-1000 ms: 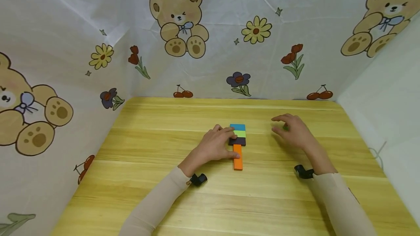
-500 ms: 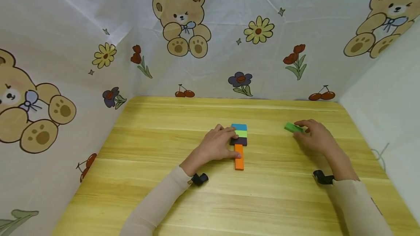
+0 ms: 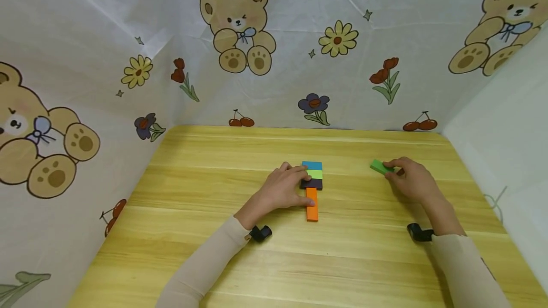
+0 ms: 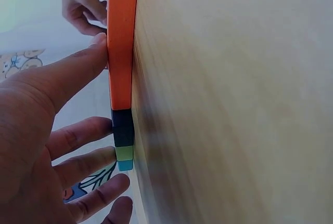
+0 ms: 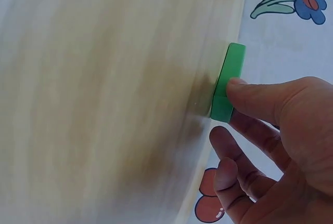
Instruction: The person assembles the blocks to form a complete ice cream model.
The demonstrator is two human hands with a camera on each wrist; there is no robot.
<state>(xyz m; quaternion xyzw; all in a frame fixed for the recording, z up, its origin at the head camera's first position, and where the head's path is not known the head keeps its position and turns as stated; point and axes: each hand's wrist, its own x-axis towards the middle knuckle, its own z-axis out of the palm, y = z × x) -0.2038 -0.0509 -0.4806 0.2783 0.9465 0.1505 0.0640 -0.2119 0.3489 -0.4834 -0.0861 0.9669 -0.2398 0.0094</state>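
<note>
A flat orange block (image 3: 312,205) lies lengthwise on the table, its far end against a row of stacked-looking flat blocks: dark purple (image 3: 315,184), lime green (image 3: 316,174) and blue (image 3: 311,165). My left hand (image 3: 280,189) rests over their left side. In the left wrist view its thumb touches the orange block, with extended fingertips at the dark and lime ones. To the right, my right hand (image 3: 413,179) pinches the near right end of a green block (image 3: 379,166) between thumb and index finger. The right wrist view shows its other fingers loosely bent, away from the block.
The wooden table (image 3: 342,260) ends at the back against a white cloth (image 3: 282,99) printed with bears and flowers. White panels rise on both sides. A thin pale cord (image 3: 496,203) hangs at the right edge. Each wrist carries a small black camera (image 3: 261,233).
My right hand has shifted right and pinches the green block's end, uncovering a block it mostly hid a second ago. The left hand has stayed on the coloured blocks.
</note>
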